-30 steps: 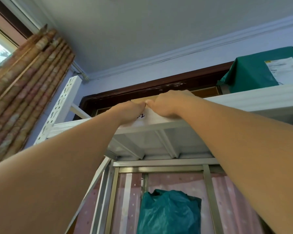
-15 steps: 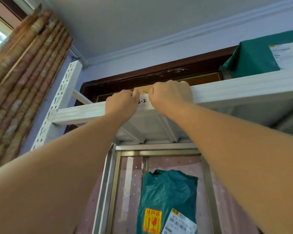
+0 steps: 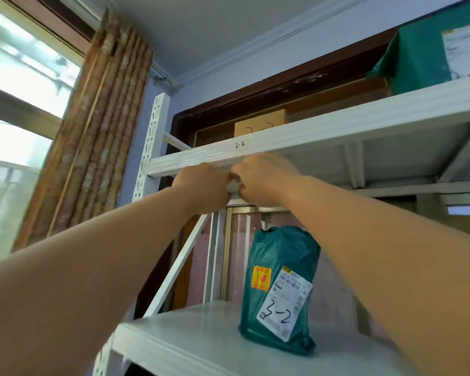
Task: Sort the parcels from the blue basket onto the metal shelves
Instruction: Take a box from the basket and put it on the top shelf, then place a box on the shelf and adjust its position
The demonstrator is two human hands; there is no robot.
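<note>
Where curtains (image 3: 98, 137) hang, a white shelf (image 3: 201, 343) bears a parcel (image 3: 280, 291).

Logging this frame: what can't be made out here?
All head view.
Left hand and right hand: backs face the camera, motion-blurred; fingers and any grip hidden.
Box: lower part and writing hidden behind the rail.
Top parcel: cut off by the right edge; label blurred.
Lower parcel: printed label text too small; only 3-2 reads.
Blue basket: out of frame.
</note>
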